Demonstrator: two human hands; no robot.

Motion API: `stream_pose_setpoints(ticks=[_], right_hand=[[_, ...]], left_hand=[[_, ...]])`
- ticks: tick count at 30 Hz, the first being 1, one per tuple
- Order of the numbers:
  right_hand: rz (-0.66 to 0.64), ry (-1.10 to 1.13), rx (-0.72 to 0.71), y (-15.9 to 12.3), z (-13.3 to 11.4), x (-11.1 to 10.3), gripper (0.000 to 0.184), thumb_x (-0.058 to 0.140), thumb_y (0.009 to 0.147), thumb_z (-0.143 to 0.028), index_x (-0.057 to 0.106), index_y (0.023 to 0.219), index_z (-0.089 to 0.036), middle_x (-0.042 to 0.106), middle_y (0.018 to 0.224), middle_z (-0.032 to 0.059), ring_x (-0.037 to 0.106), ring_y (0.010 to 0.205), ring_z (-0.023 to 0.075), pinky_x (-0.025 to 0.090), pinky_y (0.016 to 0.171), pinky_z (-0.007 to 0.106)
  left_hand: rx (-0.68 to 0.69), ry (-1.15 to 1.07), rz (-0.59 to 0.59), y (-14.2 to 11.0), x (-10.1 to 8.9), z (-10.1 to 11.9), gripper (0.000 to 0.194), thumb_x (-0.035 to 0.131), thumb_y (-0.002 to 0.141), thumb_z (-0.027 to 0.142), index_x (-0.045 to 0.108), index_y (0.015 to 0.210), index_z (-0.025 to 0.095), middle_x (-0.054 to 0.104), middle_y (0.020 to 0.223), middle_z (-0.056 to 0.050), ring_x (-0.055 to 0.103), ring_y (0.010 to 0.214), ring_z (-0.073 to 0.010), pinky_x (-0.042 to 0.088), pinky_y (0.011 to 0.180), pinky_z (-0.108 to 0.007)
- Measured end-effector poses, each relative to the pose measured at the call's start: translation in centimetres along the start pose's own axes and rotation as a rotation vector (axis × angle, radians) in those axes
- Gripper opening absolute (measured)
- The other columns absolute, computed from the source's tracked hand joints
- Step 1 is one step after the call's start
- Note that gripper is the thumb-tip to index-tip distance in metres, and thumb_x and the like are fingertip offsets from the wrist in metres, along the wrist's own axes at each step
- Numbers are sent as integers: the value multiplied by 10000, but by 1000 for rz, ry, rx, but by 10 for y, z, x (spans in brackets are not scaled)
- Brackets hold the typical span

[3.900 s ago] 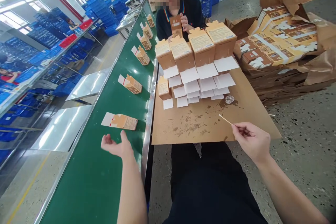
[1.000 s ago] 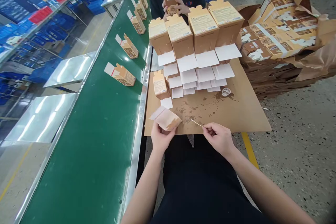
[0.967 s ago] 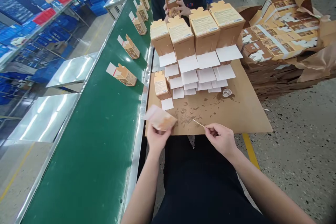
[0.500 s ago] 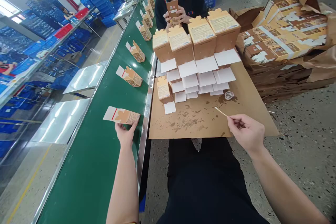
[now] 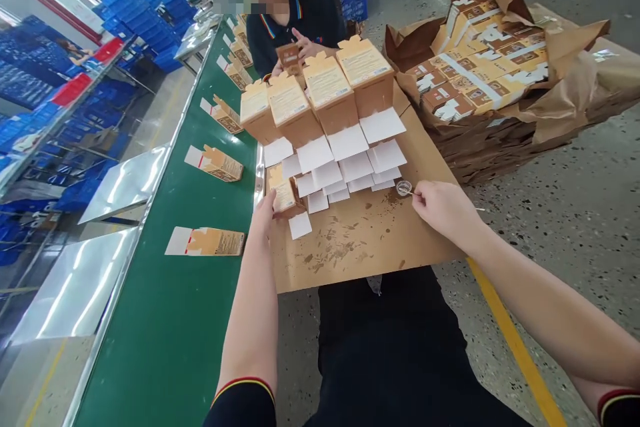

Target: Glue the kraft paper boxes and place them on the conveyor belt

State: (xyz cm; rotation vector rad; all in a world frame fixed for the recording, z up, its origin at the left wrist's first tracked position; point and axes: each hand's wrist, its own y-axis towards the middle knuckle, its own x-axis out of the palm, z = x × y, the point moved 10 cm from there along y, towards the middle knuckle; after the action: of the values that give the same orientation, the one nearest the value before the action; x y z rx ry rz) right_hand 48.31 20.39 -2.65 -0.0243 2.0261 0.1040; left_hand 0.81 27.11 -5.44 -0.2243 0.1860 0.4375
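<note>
My left hand is at the left edge of a small open-topped carton at the near left of the stack. Its thumb lies against the carton; the other fingers are mostly hidden behind it. In my right hand a thin cotton swab is pinched, its tip in a small clear cup on the cardboard sheet. A printed carton with a white flap and red strip lies on the green conveyor, left of my left forearm.
Stacked cartons with white flaps hanging out cover the sheet's far part. Behind them a co-worker holds a brown carton. Several cartons line the conveyor. At right sits a torn paper bundle of flat cartons. Dark wet smears mark the sheet.
My left hand has let go of the carton on the conveyor and moved right to the small carton by the stack. My right hand has brought the swab from above the sheet to the cup.
</note>
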Motion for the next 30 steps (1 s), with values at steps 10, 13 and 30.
stream_pose_setpoints(ticks=[10,13,30], right_hand=[[236,155,61,-34,6,-33,163,622,981,-254,667,825,-262,730,762,60,696,707,242,536,682,362],[288,343,51,-53,-7,-26,163,637,1006,-300,735,880,-266,767,790,57,719,692,231,603,690,375],[109,447,-349,-104,-141,105,240,573,1022,-109,600,821,-237,594,680,-20,532,581,134,422,597,271]], left_hand=[[14,-321,22,-86,-36,-32,649,931,856,544,744,1405,253,703,1597,-139,612,1550,-397,562,1247,-587],[16,-376,-72,-114,-20,-40,816,1028,742,559,712,1451,307,672,1641,-123,584,1576,-407,556,1253,-596],[117,-165,-178,-140,23,-42,915,1092,624,548,548,1308,276,754,1326,-116,800,1186,-284,668,1017,-416]])
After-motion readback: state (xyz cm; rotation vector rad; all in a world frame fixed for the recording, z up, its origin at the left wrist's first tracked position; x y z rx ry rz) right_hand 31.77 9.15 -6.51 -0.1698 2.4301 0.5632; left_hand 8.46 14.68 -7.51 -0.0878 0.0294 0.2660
